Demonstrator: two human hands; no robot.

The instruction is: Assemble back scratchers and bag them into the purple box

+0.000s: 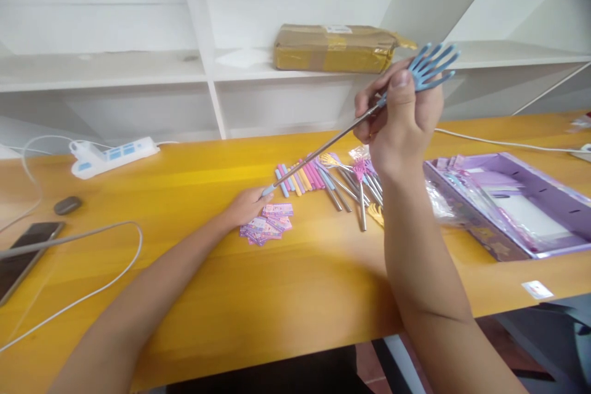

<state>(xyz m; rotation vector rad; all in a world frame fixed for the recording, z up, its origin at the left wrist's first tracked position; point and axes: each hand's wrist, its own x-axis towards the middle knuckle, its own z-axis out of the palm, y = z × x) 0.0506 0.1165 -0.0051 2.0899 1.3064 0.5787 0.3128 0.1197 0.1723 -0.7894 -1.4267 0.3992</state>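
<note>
A telescopic back scratcher (330, 143) with a blue hand-shaped head stretches diagonally between my two hands. My right hand (404, 108) is closed around its neck, just below the spread blue claws, raised above the table. My left hand (247, 204) grips the blue handle end low over the table. Right beside my left hand lies a fanned pile of small purple and pink cards (268, 226). Behind the rod, coloured handle tubes (302, 177) sit in a row. More back scratchers (360, 188) with pink, yellow and purple heads lie partly hidden behind my right forearm.
A purple box (512, 197) with plastic-wrapped items stands at the right. A taped cardboard parcel (335, 49) rests on the white shelf. On the left are a power strip (115, 157), a phone (28, 255), a dark small case (68, 205) and loose white cables.
</note>
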